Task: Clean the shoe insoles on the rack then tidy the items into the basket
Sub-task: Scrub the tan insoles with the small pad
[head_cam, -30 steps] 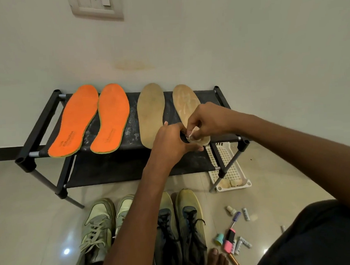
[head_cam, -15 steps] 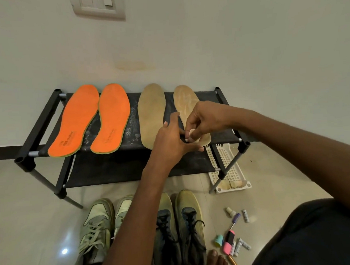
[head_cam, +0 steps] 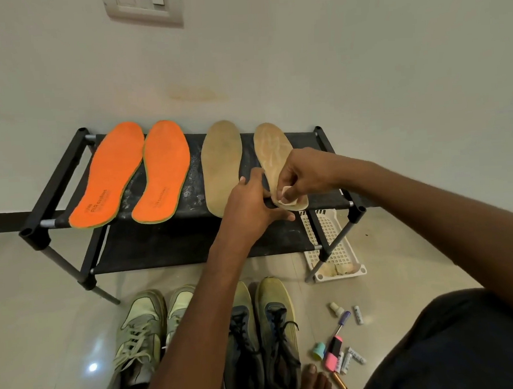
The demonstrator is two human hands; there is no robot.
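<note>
The right hand [head_cam: 300,180] is pinching a small white wipe [head_cam: 288,199] with its fingertips and pressing it down on the heel end of the right tan insole [head_cam: 272,154]. The left hand [head_cam: 251,205] is sitting just beside it, at about 8 o'clock from the wipe. Its fingers are mostly straight and reaching toward the heel edge of that insole. I cannot tell if they are touching it.

The long way of this insole is running from 6 o'clock up to 12 o'clock, away from the person. The wipe is at the near end, so the rest of the insole is lying toward 12 o'clock from the pinch. I think the next rub needs to go that way, and the right hand is the nearer one for it.

The other tan insole [head_cam: 221,166] and two orange insoles [head_cam: 135,171] are lying to the left on the black rack [head_cam: 55,187]. The white basket [head_cam: 332,241] is sitting on the floor at 5 o'clock from the wipe.
</note>
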